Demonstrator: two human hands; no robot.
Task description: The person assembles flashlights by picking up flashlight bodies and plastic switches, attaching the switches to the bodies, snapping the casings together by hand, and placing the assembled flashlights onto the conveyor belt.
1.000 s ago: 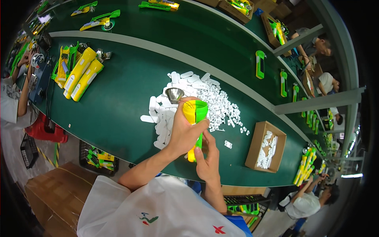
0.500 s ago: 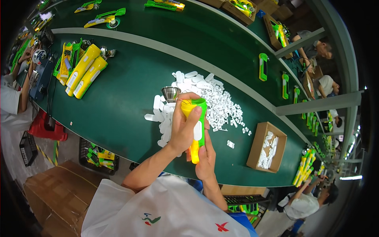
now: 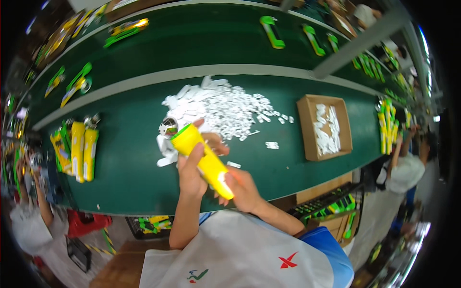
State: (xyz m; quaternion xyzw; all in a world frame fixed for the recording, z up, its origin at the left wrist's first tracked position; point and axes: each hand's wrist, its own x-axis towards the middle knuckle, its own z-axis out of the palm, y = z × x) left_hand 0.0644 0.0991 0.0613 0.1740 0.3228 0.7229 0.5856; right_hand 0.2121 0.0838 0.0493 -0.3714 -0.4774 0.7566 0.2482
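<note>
A yellow flashlight body point(image 3: 204, 161) with a green-rimmed wide end lies slantwise across both my hands, its wide end toward the far left. My left hand point(image 3: 192, 173) is closed round its upper part, the thumb across the yellow side. Around the narrow lower end, my right hand point(image 3: 245, 189) is closed too, with its thumb on top. A shiny silver reflector cup point(image 3: 168, 127) is just beyond the wide end; whether a wire joins them I cannot tell. Behind my hands spreads a heap of small white plastic parts point(image 3: 230, 110), with longer white oval pieces point(image 3: 182, 103) at its left.
At right on the green table point(image 3: 129, 158) stands a cardboard box point(image 3: 309, 139) of white pieces. Yellow flashlight bodies point(image 3: 78, 153) lie at left, more point(image 3: 386, 125) at far right. Beyond a grey rail point(image 3: 192, 74), a green belt carries flashlight parts. Co-workers sit at both sides.
The flashlight has gone from nearly upright to slanting toward the far left, and its yellow side now faces up. Both hands still hold it. My view has turned, shifting the whole scene.
</note>
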